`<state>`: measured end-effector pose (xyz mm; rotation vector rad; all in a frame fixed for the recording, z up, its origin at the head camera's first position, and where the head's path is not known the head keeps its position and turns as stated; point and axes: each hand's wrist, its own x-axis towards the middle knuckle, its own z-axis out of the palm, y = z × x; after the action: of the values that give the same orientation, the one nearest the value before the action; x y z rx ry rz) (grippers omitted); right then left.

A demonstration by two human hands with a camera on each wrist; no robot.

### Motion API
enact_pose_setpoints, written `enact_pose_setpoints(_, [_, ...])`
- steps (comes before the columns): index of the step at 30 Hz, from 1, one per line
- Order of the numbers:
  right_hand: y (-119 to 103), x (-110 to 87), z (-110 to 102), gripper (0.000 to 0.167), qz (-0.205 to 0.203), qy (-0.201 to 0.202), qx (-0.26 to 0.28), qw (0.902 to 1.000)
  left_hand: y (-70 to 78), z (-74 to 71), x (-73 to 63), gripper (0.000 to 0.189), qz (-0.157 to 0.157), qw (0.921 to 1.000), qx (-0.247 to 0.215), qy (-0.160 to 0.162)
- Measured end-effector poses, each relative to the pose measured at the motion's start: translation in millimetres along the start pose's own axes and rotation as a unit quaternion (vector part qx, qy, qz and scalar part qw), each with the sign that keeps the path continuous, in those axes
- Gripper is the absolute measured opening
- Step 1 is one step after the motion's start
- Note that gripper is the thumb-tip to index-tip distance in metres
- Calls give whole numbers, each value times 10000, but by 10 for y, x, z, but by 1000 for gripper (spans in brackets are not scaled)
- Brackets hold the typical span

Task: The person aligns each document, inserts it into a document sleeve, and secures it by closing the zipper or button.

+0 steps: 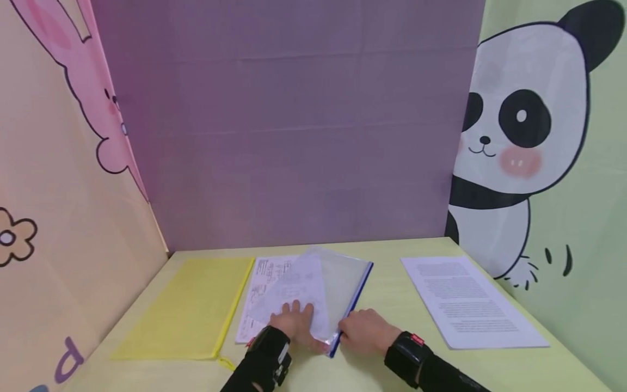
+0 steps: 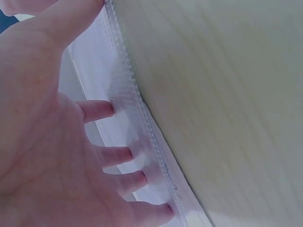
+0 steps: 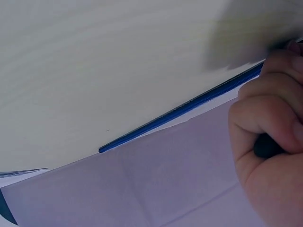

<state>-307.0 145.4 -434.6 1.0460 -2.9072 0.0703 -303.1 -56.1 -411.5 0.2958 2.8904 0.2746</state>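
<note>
A clear plastic zip folder (image 1: 345, 280) with a blue zip (image 1: 361, 286) along its right edge lies slanted at the table's middle. Inside its left part shows a white sheet (image 1: 306, 288). My left hand (image 1: 296, 325) rests on the folder's near part, fingers spread and straight; in the left wrist view its fingertips (image 2: 125, 155) press the plastic beside the seam. At the near end of the zip, my right hand (image 1: 368, 330) pinches with curled fingers. Something dark (image 3: 267, 145) shows inside that curl; whether it is the zip pull I cannot tell. A printed sheet (image 1: 262, 272) lies partly under the folder.
To the left lies a yellow zip folder (image 1: 183, 307) with a yellow pull (image 1: 226, 363) at its near corner. A stack of printed paper (image 1: 472, 302) sits at the right. A purple panel (image 1: 303, 125) stands along the table's far edge, with printed side walls left and right.
</note>
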Motion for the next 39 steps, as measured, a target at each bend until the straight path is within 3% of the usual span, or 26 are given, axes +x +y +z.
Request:
enact_pose_setpoints(5, [26, 25, -1, 21, 122, -174, 84, 9997, 1, 11, -9, 101, -17, 10000, 9, 14])
enact_pose_setpoints(12, [93, 53, 3, 20, 378, 22, -129, 9992, 4, 11, -4, 102, -56, 10000, 27, 8])
enact_pose_setpoints(33, [133, 69, 13, 19, 421, 32, -75, 9991, -11, 26, -31, 100, 10, 9996, 218, 172])
enact_pose_setpoints(39, [182, 82, 18, 19, 747, 32, -253, 9969, -20, 29, -45, 100, 149, 9994, 195, 254])
